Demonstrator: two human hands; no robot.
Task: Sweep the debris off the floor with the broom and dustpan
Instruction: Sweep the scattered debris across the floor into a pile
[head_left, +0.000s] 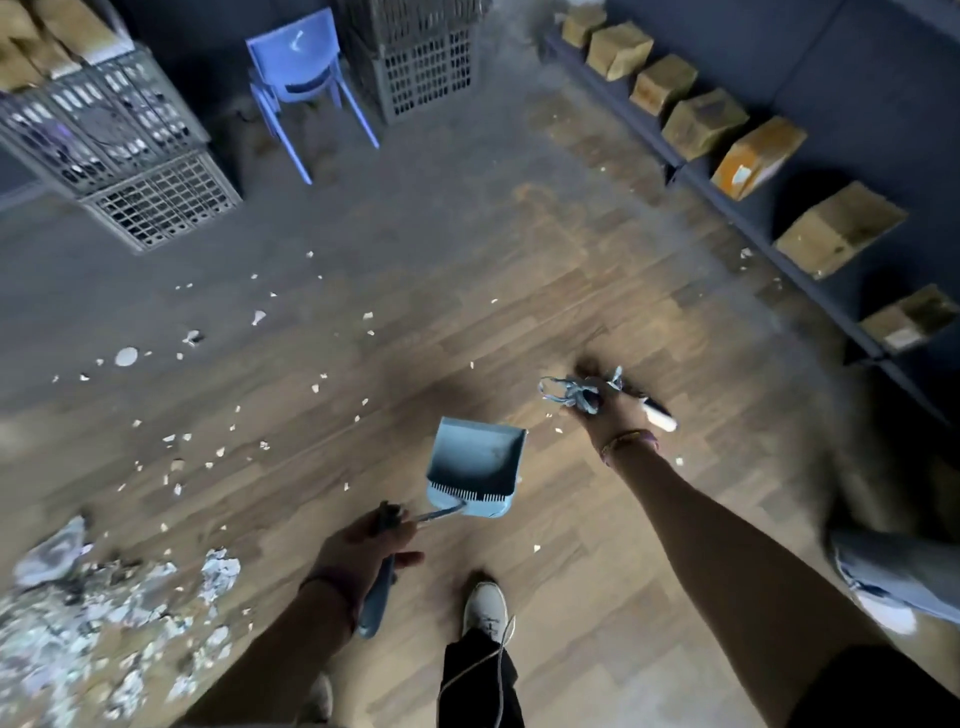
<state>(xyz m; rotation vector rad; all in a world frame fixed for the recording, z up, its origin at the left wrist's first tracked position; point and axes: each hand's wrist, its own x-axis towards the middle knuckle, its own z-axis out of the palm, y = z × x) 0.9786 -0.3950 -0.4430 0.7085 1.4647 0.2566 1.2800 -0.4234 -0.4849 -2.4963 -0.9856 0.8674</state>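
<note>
Debris pile (104, 623): torn pale paper and grey scraps heaped on the floor (467, 270) at the lower left corner.
Crates (124, 156): grey mesh crates stacked at the upper left, brown boxes on top.
Scraps (208, 452): small white bits strewn over the wood floor from the pile towards the middle, with a white disc (126, 356) among them.
Chair (298, 67): blue plastic, standing at the back between the crates and a second grey stack (421, 67).
Left grip (363, 545): fingers curled round the dustpan's long handle, whose end sticks out below the wrist.
Dustpan (475, 462): blue, in front of the left grip, mouth turned away from the person, comb teeth along its near edge; whether it touches the floor cannot be told.
Shoe (485, 608): white, below a black trouser leg, just behind the dustpan.
Right grip (597, 410): arm stretched out and down, fingers wrapped round the broom, bangle at the wrist.
Broom (657, 413): blurred; a dark stick with a white end and grey-blue strips show at the grip, right of the dustpan and apart from it.
Shelf (810, 291): low and dark, along the right wall, carrying a row of brown boxes (753, 156).
</note>
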